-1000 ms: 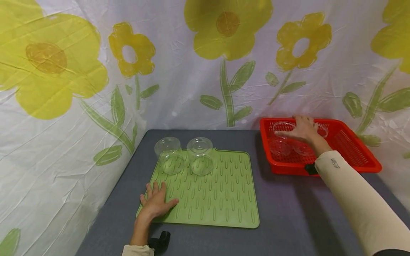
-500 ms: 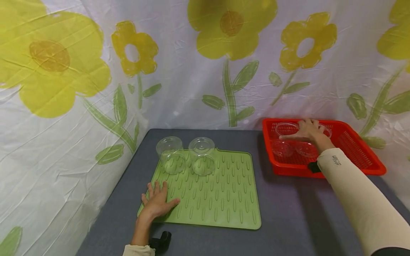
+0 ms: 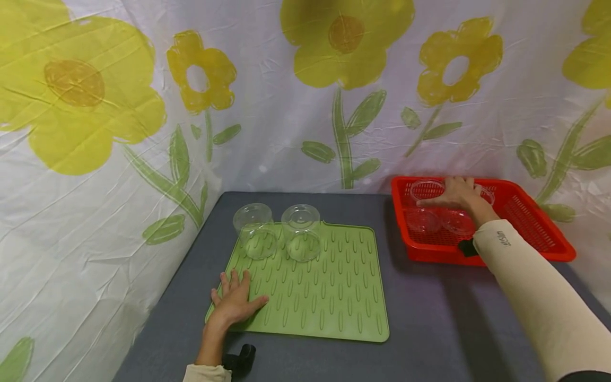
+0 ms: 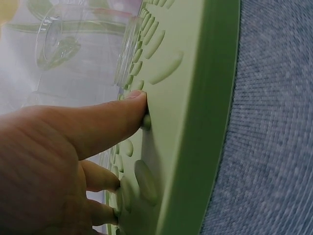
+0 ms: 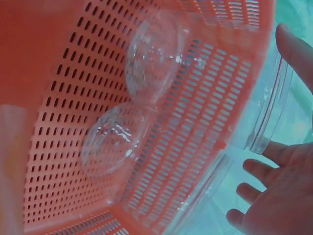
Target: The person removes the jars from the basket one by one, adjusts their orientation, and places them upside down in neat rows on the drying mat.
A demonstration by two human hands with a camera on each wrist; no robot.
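My left hand (image 3: 234,305) rests with spread fingers on the near left corner of a green ridged silicone mat (image 3: 334,297); its thumb (image 4: 112,120) presses the mat in the left wrist view. Two clear plastic cups stand side by side on the mat's far left, a left cup (image 3: 255,233) and a right cup (image 3: 300,233). At the right, my right hand (image 3: 453,193) reaches into a red plastic basket (image 3: 477,254). Thumb and fingers span the rim of a clear plastic cup (image 5: 266,110) there, gripping it. A second clear cup (image 3: 458,222) stands beside it, partly hidden by the hand.
The dark grey cloth-covered table (image 3: 415,313) carries both mat and basket. A flower-printed curtain (image 3: 267,132) hangs close behind and along the left side. The basket's raised perforated walls surround the cups in it.
The right hand has settled at the basket cup's rim, and that cup's base has shifted slightly right. The view has swung slightly. The left hand stays put on the mat.
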